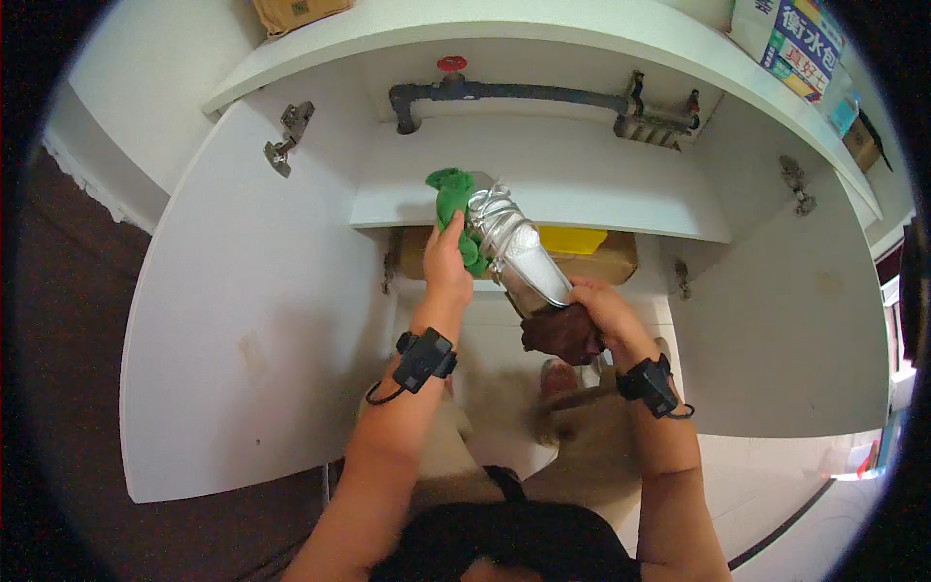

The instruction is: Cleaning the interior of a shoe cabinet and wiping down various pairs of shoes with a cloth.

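Observation:
A silver strappy shoe (pixel 520 247) is held between my two hands, tilted, in front of a white cabinet. My left hand (pixel 447 269) is closed on a bunched green cloth (pixel 452 196), which lies against the strapped end of the shoe. At the other end, my right hand (pixel 604 305) grips the shoe together with a dark brown cloth (pixel 560 335). Part of the green cloth is hidden behind my left fingers. Both wrists carry black strapped devices.
Open white doors stand left (pixel 240 305) and right (pixel 785 313). The cabinet shelf (pixel 538 174) lies below a dark pipe (pixel 538 92) with a red valve handle (pixel 452 64). Under the shelf is a cardboard box (pixel 618 265) with a yellow item (pixel 574 239). Packages sit on the countertop (pixel 480 22).

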A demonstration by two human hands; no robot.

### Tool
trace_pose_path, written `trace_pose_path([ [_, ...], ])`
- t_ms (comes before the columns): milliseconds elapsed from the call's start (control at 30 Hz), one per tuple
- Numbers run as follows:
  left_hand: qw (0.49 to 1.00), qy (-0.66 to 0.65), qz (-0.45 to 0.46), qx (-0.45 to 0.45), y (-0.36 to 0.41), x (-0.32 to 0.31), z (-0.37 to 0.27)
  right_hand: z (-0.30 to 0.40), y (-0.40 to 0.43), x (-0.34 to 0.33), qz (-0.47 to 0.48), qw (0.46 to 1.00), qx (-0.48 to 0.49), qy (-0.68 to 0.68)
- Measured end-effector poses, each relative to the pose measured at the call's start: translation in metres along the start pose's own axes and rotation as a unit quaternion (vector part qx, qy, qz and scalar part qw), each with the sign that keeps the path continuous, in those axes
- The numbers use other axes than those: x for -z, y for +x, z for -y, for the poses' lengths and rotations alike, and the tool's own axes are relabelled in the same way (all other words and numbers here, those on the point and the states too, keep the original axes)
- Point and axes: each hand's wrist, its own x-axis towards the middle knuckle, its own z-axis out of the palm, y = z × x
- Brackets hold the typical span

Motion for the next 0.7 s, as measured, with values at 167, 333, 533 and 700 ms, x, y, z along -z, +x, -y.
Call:
trace_pose_path([
  [167, 0.996, -0.079, -0.034, 0.028, -0.004, -0.006, 0.005, -0.021, 0.008, 0.006, -0.031, 0.998, 0.062, 0.01],
  [333, 0.992, -0.113, -0.047, 0.039, 0.002, 0.0, 0.003, -0.009, 0.003, -0.011, -0.063, 0.997, 0.054, -0.005],
  [533, 0.991, -0.12, 0.003, 0.055, 0.006, 0.018, 0.005, -0.029, 0.016, -0.028, -0.051, 0.991, 0.09, 0.083],
  [700, 0.999, -0.005, -0.033, -0.001, -0.001, 0.013, 0.009, -0.043, 0.025, -0.027, -0.027, 0.989, 0.089, 0.119],
])
